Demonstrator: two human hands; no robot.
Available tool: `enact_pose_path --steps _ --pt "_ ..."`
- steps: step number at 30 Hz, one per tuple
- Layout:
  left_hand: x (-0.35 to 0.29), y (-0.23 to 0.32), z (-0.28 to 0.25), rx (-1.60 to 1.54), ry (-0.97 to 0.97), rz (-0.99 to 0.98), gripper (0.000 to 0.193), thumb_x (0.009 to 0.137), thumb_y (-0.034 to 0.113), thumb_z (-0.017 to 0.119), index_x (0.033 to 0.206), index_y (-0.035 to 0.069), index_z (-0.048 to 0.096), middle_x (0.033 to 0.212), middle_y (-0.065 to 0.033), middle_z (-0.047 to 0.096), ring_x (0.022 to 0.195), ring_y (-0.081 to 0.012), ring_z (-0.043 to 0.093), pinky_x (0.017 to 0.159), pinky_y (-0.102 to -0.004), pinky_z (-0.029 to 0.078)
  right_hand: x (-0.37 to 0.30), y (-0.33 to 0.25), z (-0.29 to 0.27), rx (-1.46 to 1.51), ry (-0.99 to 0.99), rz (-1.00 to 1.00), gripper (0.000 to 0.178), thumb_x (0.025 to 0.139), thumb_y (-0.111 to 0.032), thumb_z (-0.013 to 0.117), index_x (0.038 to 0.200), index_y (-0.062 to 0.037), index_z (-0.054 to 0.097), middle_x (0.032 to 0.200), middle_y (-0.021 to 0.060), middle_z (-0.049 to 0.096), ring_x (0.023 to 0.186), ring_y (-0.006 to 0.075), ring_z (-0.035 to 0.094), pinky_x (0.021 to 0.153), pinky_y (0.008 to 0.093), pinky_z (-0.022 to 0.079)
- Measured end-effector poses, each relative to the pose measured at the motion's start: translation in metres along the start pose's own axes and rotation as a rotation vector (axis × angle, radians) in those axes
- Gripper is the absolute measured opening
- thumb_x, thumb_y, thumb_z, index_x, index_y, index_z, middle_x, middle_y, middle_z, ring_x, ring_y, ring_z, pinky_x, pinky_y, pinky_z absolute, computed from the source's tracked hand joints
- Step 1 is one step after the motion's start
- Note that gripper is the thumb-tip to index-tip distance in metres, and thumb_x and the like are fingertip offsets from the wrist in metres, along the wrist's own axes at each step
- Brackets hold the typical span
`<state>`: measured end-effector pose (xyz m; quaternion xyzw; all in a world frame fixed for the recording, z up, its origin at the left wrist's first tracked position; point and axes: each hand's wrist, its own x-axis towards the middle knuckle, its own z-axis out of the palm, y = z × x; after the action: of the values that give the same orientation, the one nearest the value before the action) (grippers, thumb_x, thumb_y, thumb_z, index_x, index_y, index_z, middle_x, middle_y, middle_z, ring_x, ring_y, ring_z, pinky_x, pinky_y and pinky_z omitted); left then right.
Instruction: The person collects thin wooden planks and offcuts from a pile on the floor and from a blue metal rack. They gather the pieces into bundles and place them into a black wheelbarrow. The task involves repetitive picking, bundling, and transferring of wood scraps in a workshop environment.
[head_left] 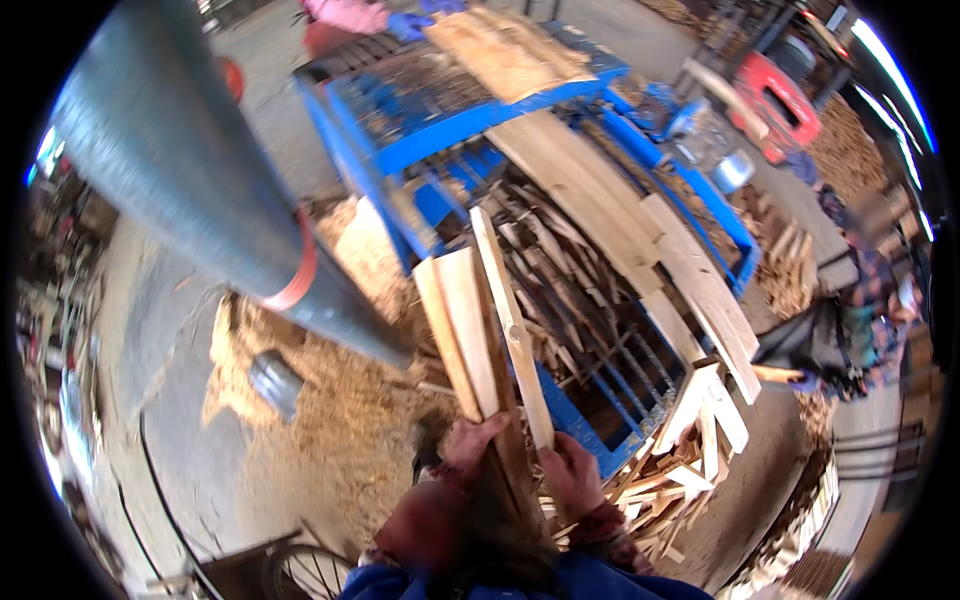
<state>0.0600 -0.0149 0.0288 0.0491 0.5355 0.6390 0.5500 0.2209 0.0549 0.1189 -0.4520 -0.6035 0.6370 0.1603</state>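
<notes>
My right hand is closed round the near end of a narrow wooden strip, which slants away from me and has a knot midway. To its left, my left hand grips the near part of some pale wooden boards, its thumb lying across them. These boards point away toward the blue machine. A darker brown board edge runs between my two hands. Most of my left fingers are hidden.
A blue metal machine frame stands ahead, with long planks along it and scrap sticks inside. A thick grey pipe slants in at left above sawdust. Offcuts lie at right. Another person is at far right.
</notes>
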Motion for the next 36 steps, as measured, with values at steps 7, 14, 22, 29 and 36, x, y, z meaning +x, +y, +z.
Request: enact_pose_path --steps 7,14,22,29,36 --pt "-0.037 -0.015 -0.021 -0.136 0.084 -0.038 0.042 0.082 0.028 0.073 0.111 -0.001 0.061 0.095 -0.0062 0.066 0.081 -0.0147 0.063 0.073 -0.0304 0.051 -0.026 0.053 0.041 -0.377 -0.028 -0.395 0.039 0.082 -0.014 0.066 0.114 0.0069 0.055 0.106 0.0186 0.056 0.089 0.0256 0.059 0.075 0.0307 0.047" --pt "-0.050 -0.022 -0.044 0.000 -0.031 0.059 0.046 0.081 0.027 0.074 0.114 -0.002 0.060 0.098 -0.0068 0.066 0.085 -0.0130 0.062 0.075 -0.0290 0.051 -0.050 0.046 0.062 -0.483 -0.050 -0.450 0.044 0.079 -0.013 0.067 0.116 0.0059 0.052 0.114 0.0229 0.052 0.103 0.0377 0.053 0.087 0.0409 0.046" --pt "-0.095 0.032 -0.101 0.106 -0.220 0.077 0.047 0.075 0.016 0.078 0.114 -0.002 0.059 0.090 -0.0117 0.069 0.075 -0.0175 0.066 0.069 -0.0335 0.056 -0.093 0.066 0.142 -0.731 0.037 -0.484 0.051 0.073 -0.010 0.072 0.119 0.0022 0.053 0.115 0.0203 0.052 0.103 0.0359 0.054 0.083 0.0417 0.049" --pt "-0.157 0.009 -0.223 0.539 -0.120 0.138 0.058 0.059 0.044 0.081 0.090 -0.004 0.070 0.082 -0.0116 0.070 0.073 -0.0187 0.066 0.064 -0.0342 0.051 -0.147 0.115 0.223 -0.465 -0.341 -0.343 0.047 0.083 -0.013 0.068 0.122 0.0064 0.049 0.120 0.0168 0.049 0.102 0.0255 0.058 0.081 0.0342 0.051" --pt "-0.256 -0.044 -0.315 0.328 -0.024 0.094 0.055 0.058 0.036 0.087 0.093 -0.002 0.069 0.083 -0.0102 0.069 0.080 -0.0178 0.065 0.072 -0.0351 0.051 -0.165 0.117 0.275 -0.614 -0.828 -0.114 0.027 0.091 -0.021 0.060 0.093 0.0060 0.062 0.074 0.0086 0.062 0.069 0.0128 0.054 0.063 0.0287 0.046"
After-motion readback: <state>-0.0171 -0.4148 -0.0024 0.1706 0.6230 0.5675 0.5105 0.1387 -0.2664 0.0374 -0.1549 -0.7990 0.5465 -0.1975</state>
